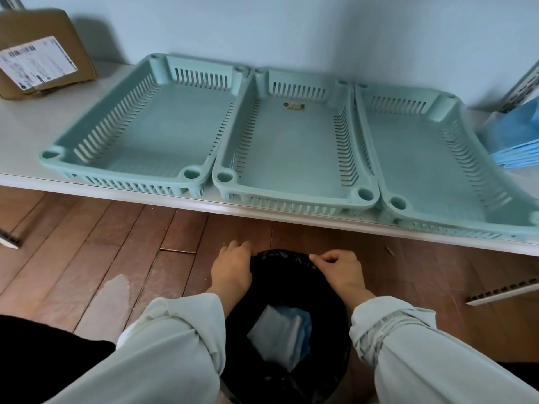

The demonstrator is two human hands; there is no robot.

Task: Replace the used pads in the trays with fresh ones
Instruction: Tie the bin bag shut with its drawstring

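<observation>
White shelf [26, 132] runs across the top half of the frame, and three green trays [151, 123] sit on it side by side, touching. I see no pads in any of them.

Low in the middle of the frame, on the brown wood floor [87, 252], stands a bin with a black bag [280, 275]. Used pads [280, 333], white and blue, lie down inside it.

My left hand [232, 271] has its fingers curled over the bag's far rim. My right hand [339, 271] pinches the rim on the other side.

So I think the old pads are all out, and I am fixing the bag.

Fresh blue pads [516, 141] wait in a pile at the right edge of the frame, just beside the last tray. Next I think I must let go of the bag, reach up to that pile, and lay one pad flat in each tray.
</observation>
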